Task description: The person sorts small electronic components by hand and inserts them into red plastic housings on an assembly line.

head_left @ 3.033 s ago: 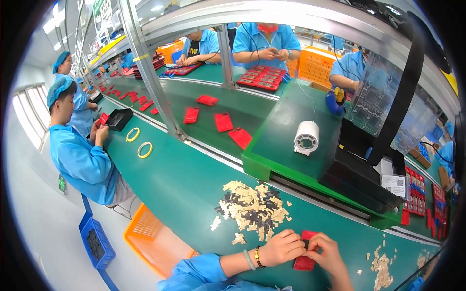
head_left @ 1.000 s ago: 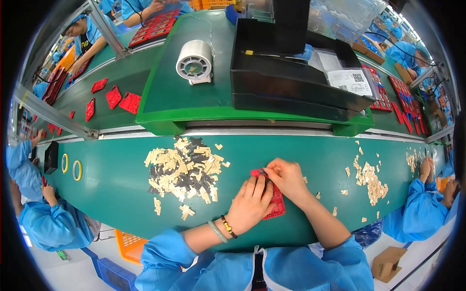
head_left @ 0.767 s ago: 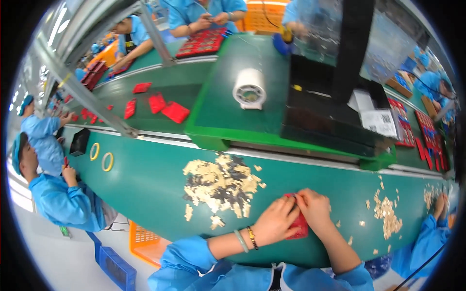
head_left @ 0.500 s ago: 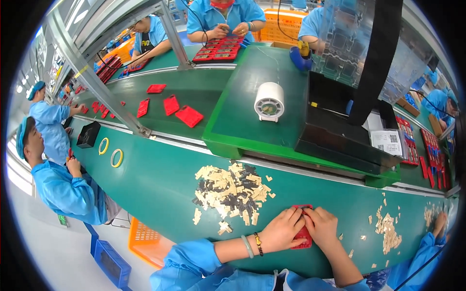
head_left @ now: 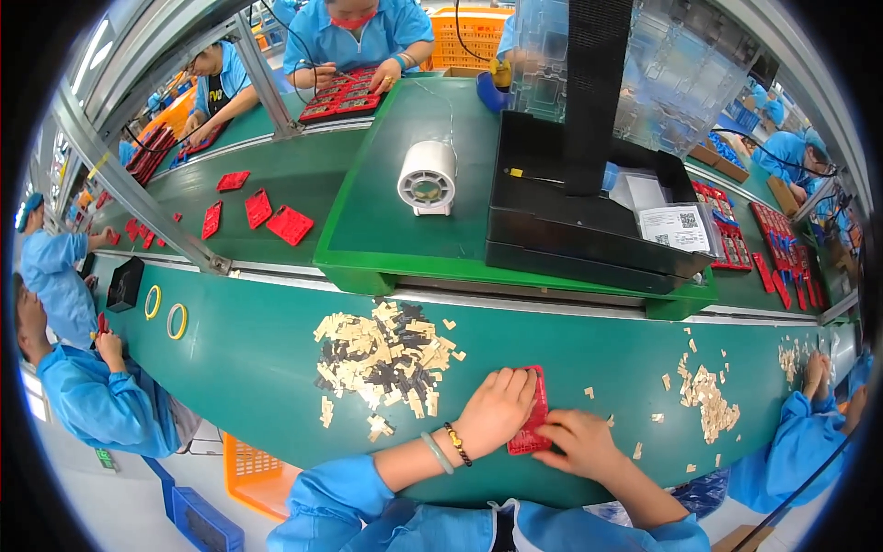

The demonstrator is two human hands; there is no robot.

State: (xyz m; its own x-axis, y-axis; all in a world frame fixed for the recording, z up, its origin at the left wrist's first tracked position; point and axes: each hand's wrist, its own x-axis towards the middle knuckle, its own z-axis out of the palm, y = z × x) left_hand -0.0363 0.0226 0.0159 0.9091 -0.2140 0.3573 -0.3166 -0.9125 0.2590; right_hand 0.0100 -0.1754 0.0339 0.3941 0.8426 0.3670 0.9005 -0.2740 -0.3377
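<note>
A small flat red tray lies upright-on in front of me on the green bench, partly covered by my fingers. My left hand is closed over its left side, the fingertips near the upper end. Against the tray's lower right edge rest the bent fingers of my right hand; whether a small part sits under them is hidden. Left of my hands spreads a loose pile of small cream and black pieces. Farther right is a scatter of thin pale pieces.
Behind the bench stands a raised green platform with a white fan and a black bin. Red trays lie on the belt. Tape rings are at left. Co-workers sit left, right and opposite.
The view has shifted, so the scene sits farther left. My right hand has slid from the tray's upper end to its lower right edge; my left hand stays on the tray.
</note>
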